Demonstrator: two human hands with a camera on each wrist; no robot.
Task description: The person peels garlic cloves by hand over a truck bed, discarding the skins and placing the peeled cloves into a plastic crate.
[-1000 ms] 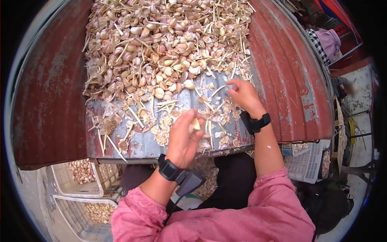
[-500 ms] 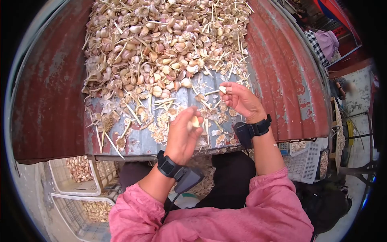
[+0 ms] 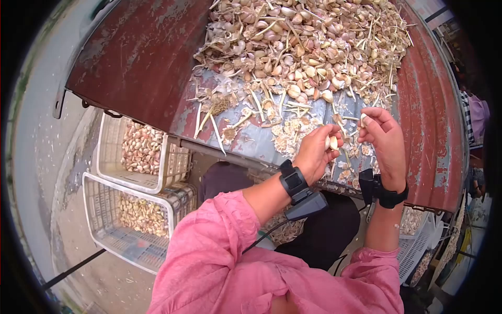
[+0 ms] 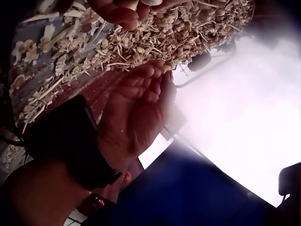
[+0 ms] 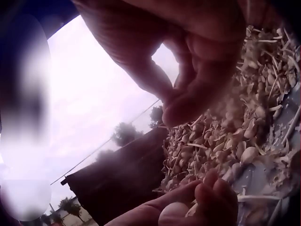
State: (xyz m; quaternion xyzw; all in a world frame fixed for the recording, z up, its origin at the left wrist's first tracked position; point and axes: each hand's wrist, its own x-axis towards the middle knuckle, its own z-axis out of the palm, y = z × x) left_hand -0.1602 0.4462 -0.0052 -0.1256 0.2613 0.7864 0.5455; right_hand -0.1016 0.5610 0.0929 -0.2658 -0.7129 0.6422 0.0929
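My left hand [image 3: 316,155] holds pale garlic cloves [image 3: 333,142] in its curled fingers, over the near part of the metal table [image 3: 251,149]. At the bottom of the right wrist view, a smooth white clove [image 5: 174,213] shows in that hand. To its right and slightly higher, my right hand [image 3: 386,144] pinches a small pale garlic clove [image 3: 363,119] between thumb and forefinger. In the left wrist view its tip [image 4: 166,69] pokes out past the fingertips. Beyond both hands lies a heap of unpeeled garlic cloves [image 3: 308,49] mixed with dry stalks.
Scraps of skin and root ends [image 3: 293,133] litter the table's near part. Sloping red sheets [image 3: 141,63] flank it. On the floor at left stand two plastic baskets, an upper basket [image 3: 178,163] with pinkish cloves and a lower basket [image 3: 183,201] with yellowish ones.
The head view has swung left, so table and hands appear farther right and more of the baskets shows. My right hand has gone from curled fingertips over the scraps to pinching a clove, raised.
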